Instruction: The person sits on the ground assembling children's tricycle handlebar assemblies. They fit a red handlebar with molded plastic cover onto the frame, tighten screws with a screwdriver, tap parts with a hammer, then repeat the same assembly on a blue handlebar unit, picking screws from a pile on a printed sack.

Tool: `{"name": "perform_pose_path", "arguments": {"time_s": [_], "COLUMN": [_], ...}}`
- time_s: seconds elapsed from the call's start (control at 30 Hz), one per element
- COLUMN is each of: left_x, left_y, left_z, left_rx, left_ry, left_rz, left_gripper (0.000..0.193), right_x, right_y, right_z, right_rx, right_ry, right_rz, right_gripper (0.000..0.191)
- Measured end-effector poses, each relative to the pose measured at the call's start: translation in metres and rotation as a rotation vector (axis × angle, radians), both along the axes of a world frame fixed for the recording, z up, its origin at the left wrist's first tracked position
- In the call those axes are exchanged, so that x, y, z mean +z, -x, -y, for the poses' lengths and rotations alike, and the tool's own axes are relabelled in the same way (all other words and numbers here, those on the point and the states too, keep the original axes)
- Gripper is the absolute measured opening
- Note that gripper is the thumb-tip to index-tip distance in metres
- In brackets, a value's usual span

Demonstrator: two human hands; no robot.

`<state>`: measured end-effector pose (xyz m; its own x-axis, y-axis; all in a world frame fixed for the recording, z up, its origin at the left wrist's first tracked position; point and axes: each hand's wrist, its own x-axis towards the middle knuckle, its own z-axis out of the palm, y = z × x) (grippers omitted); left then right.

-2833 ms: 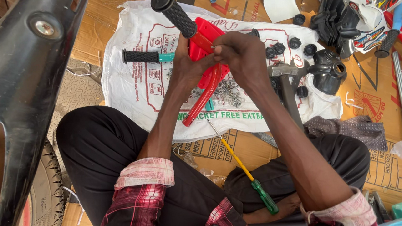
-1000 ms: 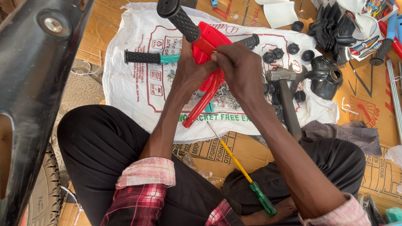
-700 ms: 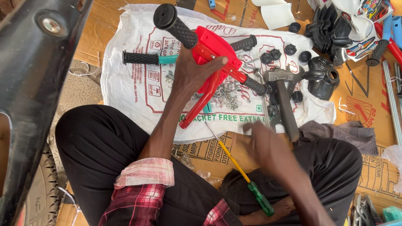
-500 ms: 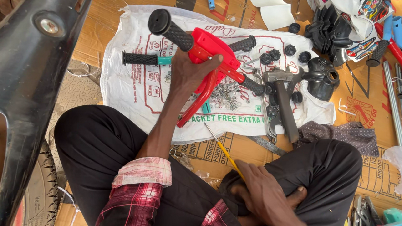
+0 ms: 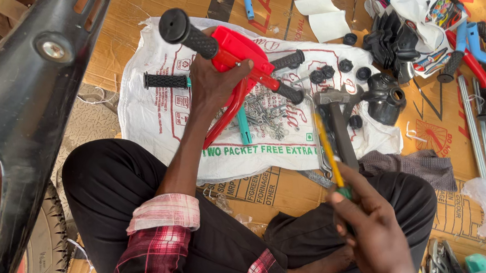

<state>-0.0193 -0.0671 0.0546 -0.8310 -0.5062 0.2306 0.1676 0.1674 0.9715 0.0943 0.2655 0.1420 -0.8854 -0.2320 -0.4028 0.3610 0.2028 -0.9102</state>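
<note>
My left hand [image 5: 213, 87] grips a red handlebar part [image 5: 236, 53] with black rubber grips [image 5: 185, 31], held above a white woven sack [image 5: 154, 111]. My right hand [image 5: 372, 230], low at the right, holds a screwdriver [image 5: 327, 147] with a yellow shaft and a green handle, its tip pointing up toward the sack. A pile of screws and bolts [image 5: 267, 108] lies on the sack under the red part, beside a teal handlebar piece [image 5: 244, 125].
A hammer [image 5: 337, 126] and black caps [image 5: 336, 68] lie on the sack's right side. Black plastic parts [image 5: 387, 93], red and blue frame pieces [image 5: 473, 49] and metal rods [image 5: 473, 124] lie on cardboard at right. A black fender [image 5: 17, 125] and tyre stand at left.
My right hand left the red handlebar part, dropped to my lap, picked up the yellow screwdriver and raised it. My left hand stays on the red part.
</note>
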Motion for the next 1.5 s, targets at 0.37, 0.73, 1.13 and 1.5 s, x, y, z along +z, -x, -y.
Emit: {"name": "perform_pose_path", "arguments": {"time_s": [0.37,0.73,1.13,1.5], "left_x": [-0.003,-0.012,-0.014,-0.007], "left_y": [-0.005,0.0,-0.001,-0.003], "left_z": [0.001,0.003,0.003,0.005], "left_rx": [-0.028,-0.041,-0.129,-0.058], "left_ry": [-0.014,0.03,0.028,0.215], "left_rz": [-0.138,-0.137,-0.22,-0.23], "left_gripper": [0.074,0.077,0.074,0.065], "right_x": [0.043,0.031,0.05,0.043], "right_y": [0.006,0.009,0.017,0.003], "right_z": [0.069,0.072,0.068,0.068], "right_rx": [0.267,0.302,0.331,0.32], "right_ry": [-0.68,-0.633,-0.584,-0.853], "right_rz": [-0.628,-0.775,-0.706,-1.087], "right_gripper": [0.043,0.043,0.041,0.033]}}
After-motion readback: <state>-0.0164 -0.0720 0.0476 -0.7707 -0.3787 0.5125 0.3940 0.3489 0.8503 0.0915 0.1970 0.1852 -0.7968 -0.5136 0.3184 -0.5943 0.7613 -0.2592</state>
